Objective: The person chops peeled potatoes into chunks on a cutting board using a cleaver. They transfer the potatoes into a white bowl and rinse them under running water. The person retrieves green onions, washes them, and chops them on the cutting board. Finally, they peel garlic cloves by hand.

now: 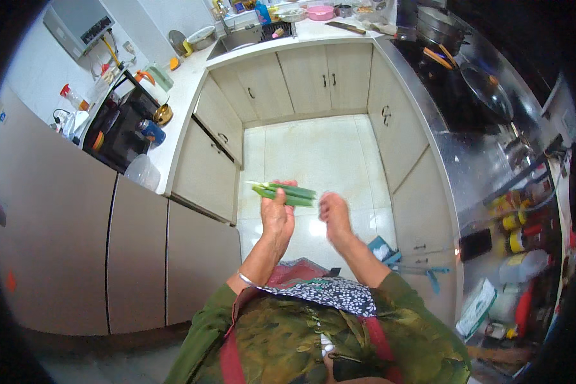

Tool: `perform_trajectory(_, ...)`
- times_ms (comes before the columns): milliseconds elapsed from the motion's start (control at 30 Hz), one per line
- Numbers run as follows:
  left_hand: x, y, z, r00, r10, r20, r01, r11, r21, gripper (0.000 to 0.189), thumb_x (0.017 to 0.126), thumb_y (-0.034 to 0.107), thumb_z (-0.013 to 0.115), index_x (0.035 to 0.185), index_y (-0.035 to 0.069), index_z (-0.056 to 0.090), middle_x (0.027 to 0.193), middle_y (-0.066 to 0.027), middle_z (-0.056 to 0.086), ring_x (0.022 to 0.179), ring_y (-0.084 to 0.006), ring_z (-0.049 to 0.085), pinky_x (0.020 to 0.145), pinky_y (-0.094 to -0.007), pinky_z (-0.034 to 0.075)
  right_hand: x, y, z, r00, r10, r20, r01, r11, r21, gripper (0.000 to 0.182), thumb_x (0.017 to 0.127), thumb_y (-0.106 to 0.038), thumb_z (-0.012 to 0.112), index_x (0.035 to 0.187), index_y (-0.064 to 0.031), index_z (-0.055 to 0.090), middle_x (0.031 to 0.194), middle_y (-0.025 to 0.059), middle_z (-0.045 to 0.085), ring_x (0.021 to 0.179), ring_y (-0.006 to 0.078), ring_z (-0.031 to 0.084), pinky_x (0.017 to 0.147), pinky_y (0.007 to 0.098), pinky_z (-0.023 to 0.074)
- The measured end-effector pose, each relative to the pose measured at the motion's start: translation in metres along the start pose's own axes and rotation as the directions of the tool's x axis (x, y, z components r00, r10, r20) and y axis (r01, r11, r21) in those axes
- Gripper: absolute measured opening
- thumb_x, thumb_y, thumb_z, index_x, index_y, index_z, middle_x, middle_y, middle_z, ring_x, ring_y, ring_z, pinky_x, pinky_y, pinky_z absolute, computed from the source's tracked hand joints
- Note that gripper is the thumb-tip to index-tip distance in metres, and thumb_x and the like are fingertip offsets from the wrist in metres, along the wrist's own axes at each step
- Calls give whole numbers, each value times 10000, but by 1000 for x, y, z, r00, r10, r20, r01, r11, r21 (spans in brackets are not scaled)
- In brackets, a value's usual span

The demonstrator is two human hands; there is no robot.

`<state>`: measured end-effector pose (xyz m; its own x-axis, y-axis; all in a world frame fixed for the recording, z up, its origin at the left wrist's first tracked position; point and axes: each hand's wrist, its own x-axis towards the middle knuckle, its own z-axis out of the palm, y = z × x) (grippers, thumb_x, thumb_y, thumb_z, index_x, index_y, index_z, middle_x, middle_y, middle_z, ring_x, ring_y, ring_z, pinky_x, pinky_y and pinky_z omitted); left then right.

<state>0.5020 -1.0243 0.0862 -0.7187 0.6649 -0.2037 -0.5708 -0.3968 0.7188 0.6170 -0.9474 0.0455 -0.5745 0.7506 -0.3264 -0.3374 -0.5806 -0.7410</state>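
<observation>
A small bunch of cut green stalks (pixel 290 194), likely scallions, lies across my left hand (pixel 277 213). The thumb presses over the stalks and the fingers curl beneath them. Paler ends point left, and the darker green ends point right. Just past those green ends is my right hand (pixel 335 216), with its fingers curled and blurred by motion. A narrow gap separates it from the stalks, and whether anything is inside its fingers is hidden. Both hands are held in front of my patterned apron (pixel 321 297), above the tiled floor.
Cabinets surround the tiled floor (pixel 312 153). A sink (pixel 240 41) and a knife (pixel 345 27) are on the far counter. To the right are a stove (pixel 427 91), a pot (pixel 439 31) and several bottles. A clear plastic container (pixel 143 172) stands at the left counter's near end.
</observation>
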Motion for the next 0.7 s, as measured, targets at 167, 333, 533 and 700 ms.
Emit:
perform_trajectory(167,106,76,-2,945,325,-41,-325,946,9,331,886,47,426,1195,8,316,1094,-170,494,1064,-295,487,931,-449,415,109,-74,-94,940,7,-340,120,929,350,161,882,-158,458,754,-65,489,627,-6,450,519,85,404,455,217,340)
perform_trajectory(333,208,92,-23,986,151,-73,-163,965,-204,294,902,37,357,1193,15,320,1123,-187,475,1097,-321,458,968,-491,365,144,-85,-57,983,12,-183,-17,1000,-24,200,881,-161,475,988,-1,530,726,33,525,576,90,450,483,222,386)
perform_trajectory(533,328,105,36,992,-7,126,63,895,-442,297,927,214,371,1134,4,404,1211,-191,433,1187,-349,366,1009,-492,284,211,-89,-75,940,64,-335,-127,978,-168,276,857,-114,496,1106,6,496,776,51,570,550,70,485,442,191,425)
perform_trajectory(700,410,123,59,949,-14,315,182,840,-511,468,912,408,343,1131,1,421,1240,-201,413,1203,-353,347,1020,-488,259,265,-86,-112,856,41,-516,-172,963,-208,246,868,-163,502,1066,-19,523,723,16,555,520,68,478,430,175,429)
